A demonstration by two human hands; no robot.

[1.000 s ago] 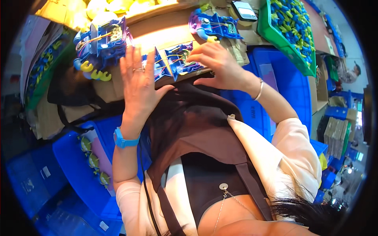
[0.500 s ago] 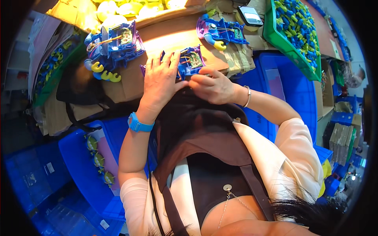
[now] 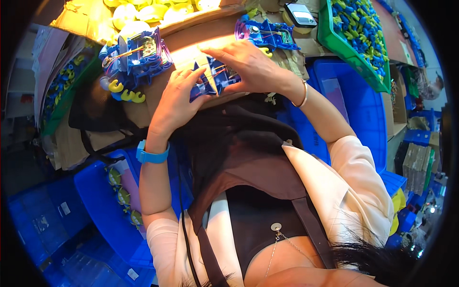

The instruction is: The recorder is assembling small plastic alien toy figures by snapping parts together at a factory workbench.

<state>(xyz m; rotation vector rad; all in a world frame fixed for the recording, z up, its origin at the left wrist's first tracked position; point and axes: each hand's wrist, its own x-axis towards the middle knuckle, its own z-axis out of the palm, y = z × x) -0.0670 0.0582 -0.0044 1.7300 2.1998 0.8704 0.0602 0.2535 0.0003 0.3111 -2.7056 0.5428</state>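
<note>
Between my hands is a blue plastic toy body (image 3: 204, 87) with thin wires inside, partly hidden by my fingers. My left hand (image 3: 178, 98) grips its left side, fingers bent over the far edge and thumb on the near side. My right hand (image 3: 256, 69) spans its right end, forefinger stretched along the far side and thumb at the near edge. A similar blue and purple body (image 3: 138, 56) with a circuit board lies left of my hands. Another one (image 3: 275, 36) lies beyond my right hand. Curved yellow and blue pieces (image 3: 130, 94) project below the left body.
A cardboard box (image 3: 79, 19) of yellow parts stands at the far side. A green tray (image 3: 345, 58) of blue and yellow pieces is far right, beside a phone-like device (image 3: 300, 15). Blue bins stand to the right (image 3: 368, 124) and left (image 3: 98, 201), the left one holding green toy parts.
My right hand has gone from a pinch at the toy body's near right corner to a wide hold around its right end. My left hand has shifted left and nearer, and the body looks tilted.
</note>
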